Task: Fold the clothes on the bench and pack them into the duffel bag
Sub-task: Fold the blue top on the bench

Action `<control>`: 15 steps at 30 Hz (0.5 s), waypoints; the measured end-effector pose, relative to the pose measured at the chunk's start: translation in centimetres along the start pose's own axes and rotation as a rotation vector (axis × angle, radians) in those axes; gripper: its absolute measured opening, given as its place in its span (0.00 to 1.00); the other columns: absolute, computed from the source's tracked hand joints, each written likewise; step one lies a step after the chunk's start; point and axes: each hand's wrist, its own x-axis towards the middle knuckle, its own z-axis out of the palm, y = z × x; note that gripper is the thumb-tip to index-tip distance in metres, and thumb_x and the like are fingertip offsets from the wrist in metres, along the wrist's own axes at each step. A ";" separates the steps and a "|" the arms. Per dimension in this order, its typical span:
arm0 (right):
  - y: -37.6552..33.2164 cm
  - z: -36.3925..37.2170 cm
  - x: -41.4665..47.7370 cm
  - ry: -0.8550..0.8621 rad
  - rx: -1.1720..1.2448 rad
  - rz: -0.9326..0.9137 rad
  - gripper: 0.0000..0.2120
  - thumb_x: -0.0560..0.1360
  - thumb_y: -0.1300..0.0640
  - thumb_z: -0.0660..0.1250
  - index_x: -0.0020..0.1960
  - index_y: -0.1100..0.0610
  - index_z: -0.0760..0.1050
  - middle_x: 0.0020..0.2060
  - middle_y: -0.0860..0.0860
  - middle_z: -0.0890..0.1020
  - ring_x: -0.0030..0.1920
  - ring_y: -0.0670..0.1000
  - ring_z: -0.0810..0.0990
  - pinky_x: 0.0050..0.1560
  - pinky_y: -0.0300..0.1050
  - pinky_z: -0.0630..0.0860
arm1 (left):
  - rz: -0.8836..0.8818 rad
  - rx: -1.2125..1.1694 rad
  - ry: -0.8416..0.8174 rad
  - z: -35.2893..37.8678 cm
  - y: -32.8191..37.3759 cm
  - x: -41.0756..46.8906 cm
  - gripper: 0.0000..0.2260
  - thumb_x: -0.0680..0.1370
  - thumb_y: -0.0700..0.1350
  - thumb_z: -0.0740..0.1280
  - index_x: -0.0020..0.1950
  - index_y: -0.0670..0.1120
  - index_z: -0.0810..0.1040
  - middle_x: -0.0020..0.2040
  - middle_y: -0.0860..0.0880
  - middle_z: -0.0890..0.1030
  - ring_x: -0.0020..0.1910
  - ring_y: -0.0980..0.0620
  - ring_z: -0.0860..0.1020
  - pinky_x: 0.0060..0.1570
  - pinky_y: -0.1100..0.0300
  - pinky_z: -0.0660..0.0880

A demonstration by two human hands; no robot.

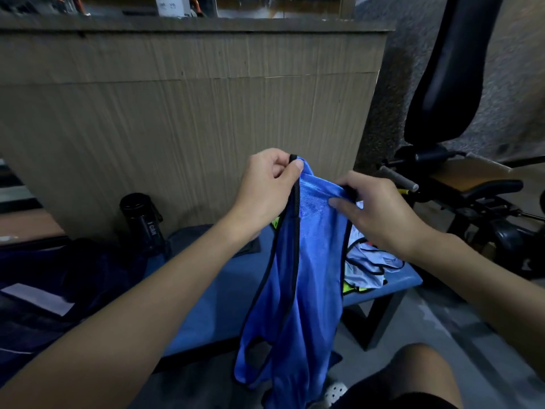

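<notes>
Near bench [212, 314], bottle [141, 222] reads "I CAN"; left fingers [296, 166], right fingers [342, 203] pinch blue vest [312, 261].

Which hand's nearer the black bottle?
Left. The left hand pinches the blue vest above and to the right of the black bottle; the right hand grips the vest farther to the right.

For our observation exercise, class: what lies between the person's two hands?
The blue vest: its top edge spans the gap, pinched by the left hand and the right hand. The head view shows this.
</notes>
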 end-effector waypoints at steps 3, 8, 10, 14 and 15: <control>-0.2 -0.1 0.4 0.035 0.011 -0.054 0.02 0.76 0.61 0.69 0.47 0.55 0.76 0.37 0.50 0.80 0.40 0.52 0.78 0.45 0.50 0.75 | -0.063 0.048 -0.039 -0.7 -0.7 -0.3 0.04 0.84 0.42 0.60 0.52 0.48 0.73 0.41 0.37 0.79 0.36 0.47 0.72 0.37 0.52 0.70; -1.5 0.0 1.7 0.046 0.183 0.026 0.13 0.71 0.46 0.69 0.41 0.55 0.73 0.35 0.57 0.79 0.38 0.62 0.78 0.42 0.61 0.75 | 0.026 0.117 -0.194 -0.9 -0.4 -2.0 0.07 0.81 0.48 0.66 0.52 0.46 0.77 0.42 0.48 0.78 0.38 0.56 0.75 0.39 0.64 0.71; -2.2 0.1 2.0 0.055 0.281 0.056 0.14 0.72 0.46 0.70 0.40 0.56 0.74 0.37 0.62 0.81 0.39 0.64 0.79 0.44 0.63 0.75 | 0.105 0.190 -0.245 -0.9 -0.4 -2.7 0.13 0.75 0.55 0.72 0.55 0.50 0.76 0.49 0.51 0.79 0.45 0.57 0.78 0.46 0.65 0.75; -2.4 0.5 2.0 0.068 0.357 0.115 0.15 0.76 0.52 0.71 0.36 0.58 0.72 0.29 0.58 0.74 0.30 0.52 0.68 0.34 0.51 0.66 | 0.189 0.271 -0.224 -1.4 -0.9 -3.5 0.17 0.74 0.46 0.75 0.56 0.51 0.70 0.49 0.54 0.78 0.49 0.57 0.77 0.51 0.62 0.74; -2.3 0.5 1.9 0.070 0.380 0.134 0.17 0.76 0.51 0.71 0.36 0.59 0.71 0.29 0.55 0.71 0.30 0.50 0.65 0.33 0.49 0.63 | 0.191 0.269 -0.215 -1.5 -1.0 -3.5 0.15 0.75 0.44 0.74 0.54 0.52 0.69 0.47 0.54 0.78 0.46 0.56 0.78 0.49 0.60 0.75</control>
